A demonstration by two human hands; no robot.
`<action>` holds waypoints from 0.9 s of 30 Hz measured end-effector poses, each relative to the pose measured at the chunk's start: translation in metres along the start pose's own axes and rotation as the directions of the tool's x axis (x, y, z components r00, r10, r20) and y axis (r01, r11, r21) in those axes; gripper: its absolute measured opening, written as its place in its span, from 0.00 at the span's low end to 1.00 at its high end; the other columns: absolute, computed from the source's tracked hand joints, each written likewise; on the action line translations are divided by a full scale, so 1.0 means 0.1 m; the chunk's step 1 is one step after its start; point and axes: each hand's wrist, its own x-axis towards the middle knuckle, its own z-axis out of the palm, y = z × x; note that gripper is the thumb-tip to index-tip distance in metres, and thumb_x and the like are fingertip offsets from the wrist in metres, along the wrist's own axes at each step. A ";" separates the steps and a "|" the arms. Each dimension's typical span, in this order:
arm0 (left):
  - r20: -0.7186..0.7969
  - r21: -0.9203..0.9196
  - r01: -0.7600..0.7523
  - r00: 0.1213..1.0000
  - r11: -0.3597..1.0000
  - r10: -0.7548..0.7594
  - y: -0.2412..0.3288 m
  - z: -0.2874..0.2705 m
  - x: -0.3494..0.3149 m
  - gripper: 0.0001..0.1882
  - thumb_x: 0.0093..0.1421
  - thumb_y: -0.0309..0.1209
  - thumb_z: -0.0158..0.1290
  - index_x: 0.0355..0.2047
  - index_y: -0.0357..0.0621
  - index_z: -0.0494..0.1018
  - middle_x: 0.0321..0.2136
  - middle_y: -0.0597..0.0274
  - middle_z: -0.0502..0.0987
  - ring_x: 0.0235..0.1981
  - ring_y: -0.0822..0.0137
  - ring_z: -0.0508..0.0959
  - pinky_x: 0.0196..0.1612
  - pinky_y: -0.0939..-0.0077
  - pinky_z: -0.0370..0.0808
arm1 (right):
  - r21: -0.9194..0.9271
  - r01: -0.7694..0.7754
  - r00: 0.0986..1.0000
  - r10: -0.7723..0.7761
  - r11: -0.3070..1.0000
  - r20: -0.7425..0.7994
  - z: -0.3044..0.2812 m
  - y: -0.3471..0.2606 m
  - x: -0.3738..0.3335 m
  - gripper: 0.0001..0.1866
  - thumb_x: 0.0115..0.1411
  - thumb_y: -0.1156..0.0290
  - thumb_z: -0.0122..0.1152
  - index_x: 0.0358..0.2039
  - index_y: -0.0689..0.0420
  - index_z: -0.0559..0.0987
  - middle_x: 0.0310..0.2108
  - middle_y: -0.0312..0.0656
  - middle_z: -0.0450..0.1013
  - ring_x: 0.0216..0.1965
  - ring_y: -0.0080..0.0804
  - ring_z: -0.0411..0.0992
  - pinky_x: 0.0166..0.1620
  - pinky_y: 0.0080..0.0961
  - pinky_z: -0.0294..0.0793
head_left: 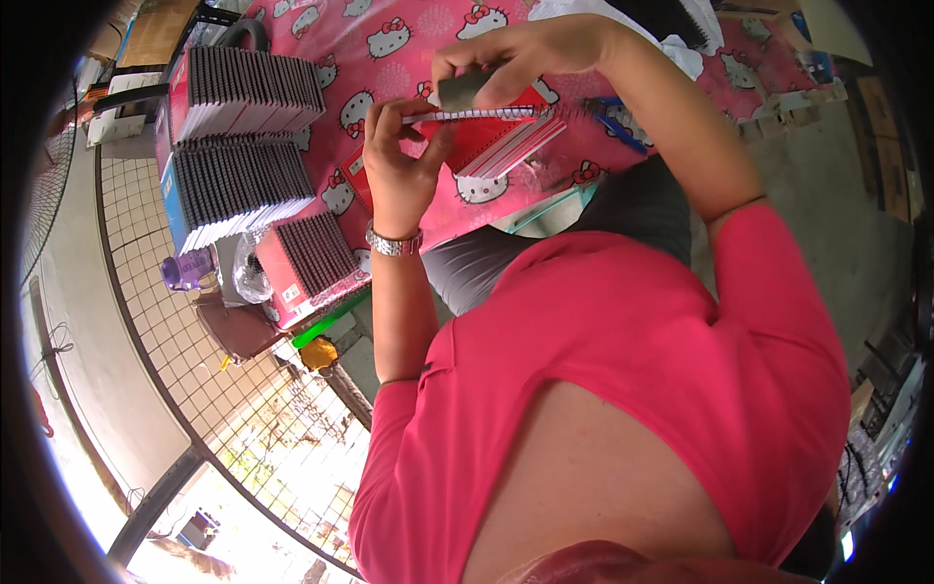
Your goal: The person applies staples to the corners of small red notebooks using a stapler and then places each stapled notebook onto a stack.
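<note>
My left hand point(404, 161), with a metal watch at its wrist, pinches the left end of a notebook point(477, 114) held edge-up, its white page edge and red cover showing. In my right hand point(540, 54) is a small dark grey flat block point(466, 90), gripped between thumb and fingers just above that edge. A thin wire spiral coil point(576, 110) sticks out past the notebook's right end. Below lies a fanned pile of red-covered notebooks or covers point(511, 146). How far the coil runs through the holes is too small to tell.
Stacks of spiral-bound notebooks point(243, 190) stand along the table's left side. Blue-handled pliers point(621, 127) lie right of the pile on the pink patterned tablecloth point(375, 73). A black item on white wrapping point(671, 24) is at the far right. Wire mesh point(146, 234) borders the left.
</note>
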 end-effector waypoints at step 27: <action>-0.038 -0.404 0.196 0.972 0.894 -0.230 -0.09 0.02 0.06 0.10 0.62 0.16 0.54 0.44 0.33 0.69 0.34 0.61 0.76 0.32 0.69 0.81 0.39 0.76 0.82 | -0.617 -0.585 0.642 -0.165 0.526 -0.749 -0.07 1.97 -0.39 0.42 0.57 0.33 0.57 0.61 0.54 0.70 0.62 0.53 0.65 0.61 0.51 0.66 0.61 0.42 0.65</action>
